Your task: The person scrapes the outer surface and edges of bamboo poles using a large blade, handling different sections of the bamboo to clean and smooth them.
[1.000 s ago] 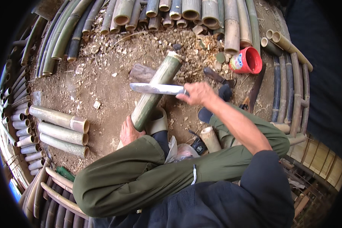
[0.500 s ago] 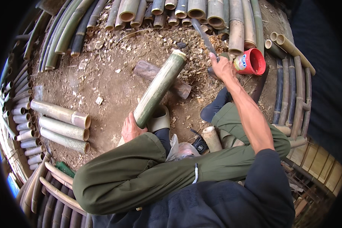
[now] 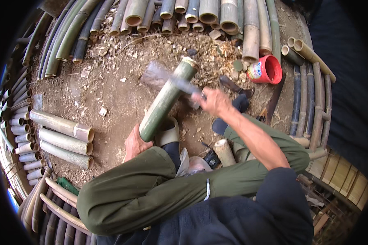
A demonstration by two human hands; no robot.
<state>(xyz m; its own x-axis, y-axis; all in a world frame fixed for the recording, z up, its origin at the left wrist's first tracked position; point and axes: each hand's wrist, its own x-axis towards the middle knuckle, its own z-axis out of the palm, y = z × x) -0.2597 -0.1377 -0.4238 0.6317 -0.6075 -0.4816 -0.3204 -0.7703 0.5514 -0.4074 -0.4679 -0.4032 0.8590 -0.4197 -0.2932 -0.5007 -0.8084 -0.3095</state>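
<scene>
Swinging knife (image 3: 185, 85) back to frame centre in right hand (image 3: 215, 102), clasping bamboo tube (image 3: 162, 107) in left hand (image 3: 136, 143), risking cuts if deflecting.

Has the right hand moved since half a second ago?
Yes. Judged against the red container, the right hand has moved left and back toward the person; its blurred knife now crosses the bamboo tube in view.

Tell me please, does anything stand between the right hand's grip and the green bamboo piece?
Only the knife, held in the right hand's grip: its blurred blade crosses the upper part of the green bamboo piece. Nothing else visible stands between. Contact is unclear.
</scene>
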